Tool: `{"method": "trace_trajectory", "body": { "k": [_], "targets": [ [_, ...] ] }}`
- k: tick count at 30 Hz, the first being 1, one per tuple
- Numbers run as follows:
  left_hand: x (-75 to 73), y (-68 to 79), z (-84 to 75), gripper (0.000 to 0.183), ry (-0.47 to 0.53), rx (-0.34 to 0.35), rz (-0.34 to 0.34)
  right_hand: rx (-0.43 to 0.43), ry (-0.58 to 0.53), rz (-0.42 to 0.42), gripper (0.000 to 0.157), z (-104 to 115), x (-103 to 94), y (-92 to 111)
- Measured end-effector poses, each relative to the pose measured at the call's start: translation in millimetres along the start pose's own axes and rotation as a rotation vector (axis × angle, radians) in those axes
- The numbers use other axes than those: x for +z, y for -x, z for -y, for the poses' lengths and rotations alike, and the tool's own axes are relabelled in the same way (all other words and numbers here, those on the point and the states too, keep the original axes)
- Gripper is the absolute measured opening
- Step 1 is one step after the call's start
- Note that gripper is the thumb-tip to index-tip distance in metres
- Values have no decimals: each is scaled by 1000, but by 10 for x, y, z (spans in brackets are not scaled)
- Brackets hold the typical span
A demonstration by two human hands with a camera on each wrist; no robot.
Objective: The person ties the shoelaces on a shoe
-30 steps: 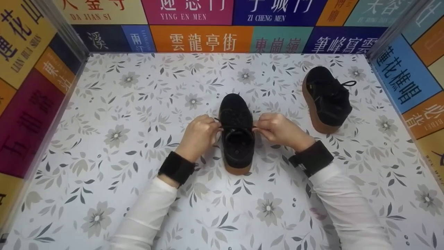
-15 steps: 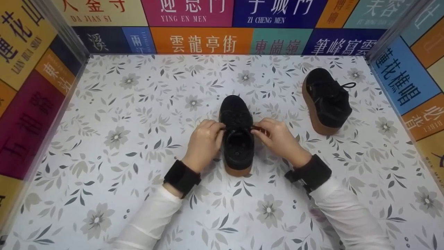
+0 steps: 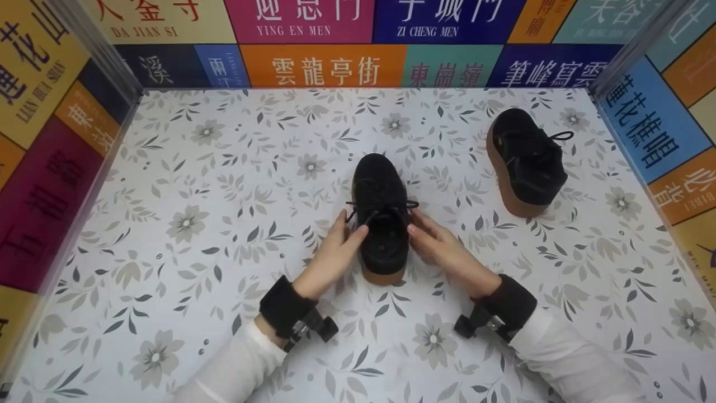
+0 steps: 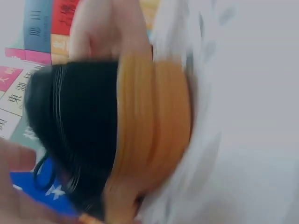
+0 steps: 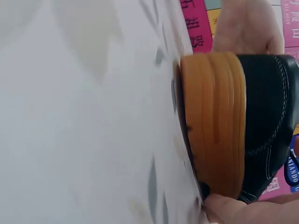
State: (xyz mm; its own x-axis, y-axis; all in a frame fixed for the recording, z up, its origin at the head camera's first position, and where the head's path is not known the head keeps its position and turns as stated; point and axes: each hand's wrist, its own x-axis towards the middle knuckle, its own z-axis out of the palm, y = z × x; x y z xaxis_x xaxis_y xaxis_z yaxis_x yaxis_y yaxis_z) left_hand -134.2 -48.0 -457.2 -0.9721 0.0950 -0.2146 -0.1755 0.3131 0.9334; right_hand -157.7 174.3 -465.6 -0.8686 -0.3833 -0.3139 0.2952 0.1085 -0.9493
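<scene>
A black low lace-up shoe [image 3: 380, 179] with a brown gum sole points away from me in the middle of the table. Its laces form a small bow, with loops sticking out either side. My left hand [image 3: 330, 254] lies along the shoe's left side, thumb tip over the collar and fingers stretched forward. Mirroring it on the right is my right hand [image 3: 447, 249], its thumb tip at the collar edge. Both wrist views show fingertips low against the sole [image 5: 212, 126], behind the heel [image 4: 88, 107]; the left wrist view is blurred.
A second black shoe [image 3: 526, 162] with a brown sole stands at the back right, a lace loop out to its right. White flowered paper [image 3: 224, 313] covers the table. Panels with colourful lettering [image 3: 324, 64] wall it in at the back and sides.
Both hands have let go of the lace loops they were pulling outward and moved back toward me, down along the shoe's sides. The bow now shows on the shoe.
</scene>
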Motion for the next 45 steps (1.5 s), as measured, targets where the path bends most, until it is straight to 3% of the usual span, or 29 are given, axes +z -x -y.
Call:
{"method": "trace_trajectory", "body": {
  "k": [3,6,10,15,24,31,35,40,45],
  "targets": [
    [142,38,42,77,235,-70,-27,11,-194,40,75,-19,71,-1],
    [253,64,67,80,395,-95,-61,17,-302,45,75,-17,148,-2],
    [343,62,45,80,531,-92,-58,22,-354,3,74,9,247,-17],
    [436,38,-19,72,663,-51,-14,26,-339,-21,70,42,338,-53],
    [572,32,-102,79,756,-56,-69,-1,-326,-59,55,55,329,-64],
    [679,-8,-202,83,744,-35,-69,-64,-356,-82,52,38,222,-36],
    [786,-52,-331,80,744,-28,-75,-123,-398,-138,54,85,140,-27],
    [917,-117,-510,80,747,18,-75,-135,-451,-226,50,170,-4,30],
    [1030,-174,-646,75,732,43,-63,-180,-508,-321,38,252,-151,67]
  ]
}}
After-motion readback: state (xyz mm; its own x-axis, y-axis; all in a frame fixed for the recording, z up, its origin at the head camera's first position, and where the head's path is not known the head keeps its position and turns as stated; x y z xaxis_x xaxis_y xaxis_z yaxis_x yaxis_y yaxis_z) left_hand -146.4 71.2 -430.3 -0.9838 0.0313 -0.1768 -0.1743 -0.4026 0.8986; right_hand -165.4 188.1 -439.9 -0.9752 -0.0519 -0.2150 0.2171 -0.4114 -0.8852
